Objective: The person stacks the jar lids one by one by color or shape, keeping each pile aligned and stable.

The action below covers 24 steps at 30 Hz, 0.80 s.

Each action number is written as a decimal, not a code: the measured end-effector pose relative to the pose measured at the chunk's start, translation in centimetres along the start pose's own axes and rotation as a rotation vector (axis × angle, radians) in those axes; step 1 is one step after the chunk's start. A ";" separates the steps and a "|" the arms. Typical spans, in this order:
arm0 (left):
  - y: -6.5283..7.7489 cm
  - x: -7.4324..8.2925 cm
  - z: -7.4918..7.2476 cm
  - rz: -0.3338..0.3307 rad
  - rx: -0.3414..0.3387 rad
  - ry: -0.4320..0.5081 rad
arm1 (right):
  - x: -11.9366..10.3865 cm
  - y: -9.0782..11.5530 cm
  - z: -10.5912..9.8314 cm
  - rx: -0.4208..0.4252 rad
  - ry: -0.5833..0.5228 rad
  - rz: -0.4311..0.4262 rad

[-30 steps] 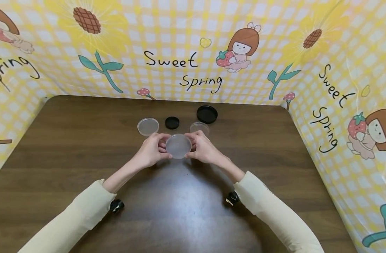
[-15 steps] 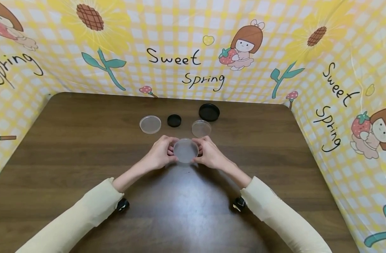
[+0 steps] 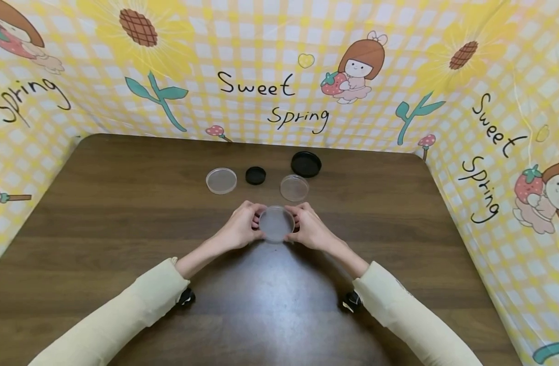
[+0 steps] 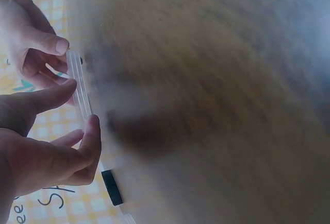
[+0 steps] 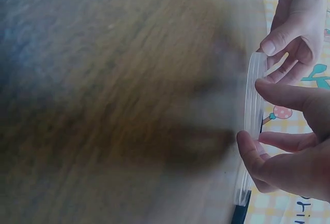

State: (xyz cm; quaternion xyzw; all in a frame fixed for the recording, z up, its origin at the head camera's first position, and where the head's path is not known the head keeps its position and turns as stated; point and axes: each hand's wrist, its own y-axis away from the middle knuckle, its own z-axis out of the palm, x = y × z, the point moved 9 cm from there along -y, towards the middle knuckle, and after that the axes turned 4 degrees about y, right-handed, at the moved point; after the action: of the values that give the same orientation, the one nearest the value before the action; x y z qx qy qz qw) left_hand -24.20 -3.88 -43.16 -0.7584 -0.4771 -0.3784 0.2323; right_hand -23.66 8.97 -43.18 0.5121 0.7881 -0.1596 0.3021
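Right wrist view, held clear dish (image 5: 252, 92), black dish (image 5: 240, 214) cropped

Head view bright, fairly crisp; white glare on the brown wood-grain counter (image 3: 274, 305). Wrist views dimmer, counter badly blurred; dark smears there probably shadows.

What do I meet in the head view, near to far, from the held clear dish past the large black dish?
Held clear dish, right clear dish, large black dish, patterned backdrop.
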 end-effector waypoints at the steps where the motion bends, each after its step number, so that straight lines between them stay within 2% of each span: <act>1: 0.0 0.0 0.2 -0.003 -0.006 0.002 | 0.1 0.1 0.1 -0.004 -0.004 0.000; 5: 0.0 -0.2 0.6 -0.015 -0.022 0.013 | 0.2 0.2 0.1 -0.018 -0.012 0.004; 11: -0.1 0.0 0.6 -0.016 -0.022 -0.026 | 0.4 0.0 0.2 -0.026 -0.023 0.009; 24: -0.3 -0.2 0.7 -0.039 -0.037 -0.048 | 0.5 0.0 0.3 -0.027 0.010 -0.002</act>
State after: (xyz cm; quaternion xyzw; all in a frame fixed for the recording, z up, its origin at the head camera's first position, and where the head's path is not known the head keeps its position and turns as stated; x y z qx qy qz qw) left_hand -24.24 -3.37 -43.78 -0.7619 -0.4902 -0.3733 0.1994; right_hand -23.72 9.21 -43.71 0.5079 0.7923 -0.1464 0.3048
